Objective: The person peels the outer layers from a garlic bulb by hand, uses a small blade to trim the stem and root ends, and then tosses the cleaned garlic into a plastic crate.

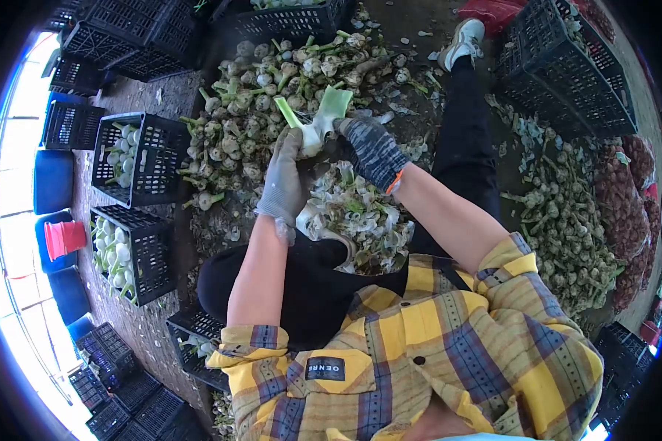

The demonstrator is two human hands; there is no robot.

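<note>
My left hand (284,178), in a pale grey glove, is closed around the lower left side of a garlic bulb (314,138) with a white base and short green stem parts pointing up. My right hand (373,153), in a dark mottled glove with an orange cuff edge, has its fingers closed at the bulb's right side, against a peeled-back leaf. Whether it holds a tool is hidden. Below my hands, between my legs, lies a heap of peelings (360,220). Just beyond them spreads a pile of untrimmed bulbs (232,136).
Black crates of cleaned white bulbs stand at left, one upper (154,158) and one lower (151,257). A red bucket (65,239) is farther left. At right are a large crate (566,73), another bulb pile (566,235) and red net sacks (625,213).
</note>
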